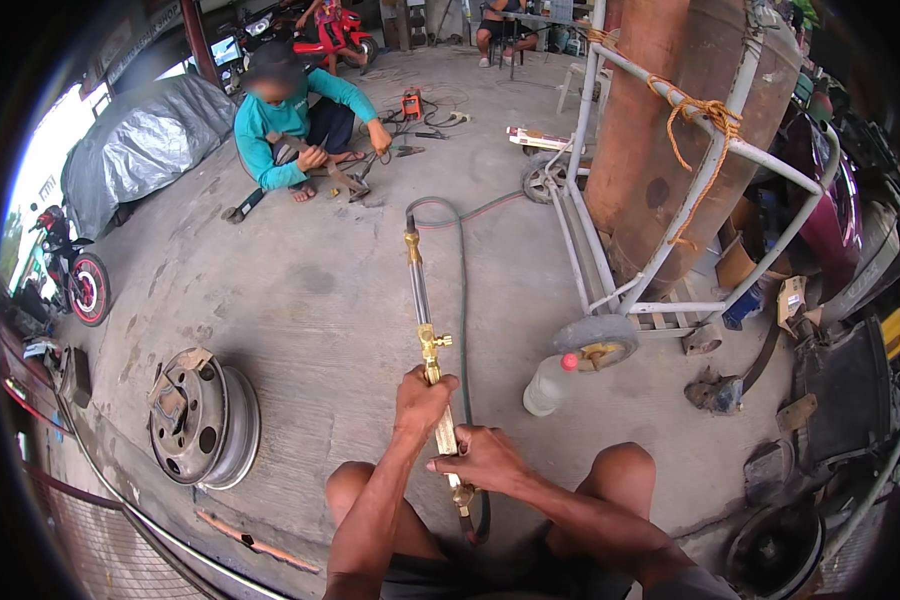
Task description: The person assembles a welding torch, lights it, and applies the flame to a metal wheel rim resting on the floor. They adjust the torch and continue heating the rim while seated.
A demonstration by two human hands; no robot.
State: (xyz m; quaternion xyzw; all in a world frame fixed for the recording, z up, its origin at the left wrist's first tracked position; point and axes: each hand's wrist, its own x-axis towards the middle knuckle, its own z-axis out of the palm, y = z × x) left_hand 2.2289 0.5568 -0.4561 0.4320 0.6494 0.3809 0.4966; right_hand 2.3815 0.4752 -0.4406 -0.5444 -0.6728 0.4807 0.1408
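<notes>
A brass cutting torch (421,300) runs up and away from me between my knees, its narrow end pointing toward the far floor. My left hand (425,401) is wrapped around its body just below the brass valve knob (441,341). Lower down, my right hand (482,460) is closed on the handle, thumb laid across it. At the handle's near end are brass fittings (462,496), where a hose (483,520) joins. A thin twin hose (462,290) lies along the floor to the right of the torch and loops beyond its far end.
A steel wheel rim (202,420) sits at the left. To the right stand a plastic bottle (550,386) with a red cap and a wheeled cart (660,268) carrying tall cylinders (635,110). A person (295,130) in a teal shirt squats ahead, near an orange machine (411,103).
</notes>
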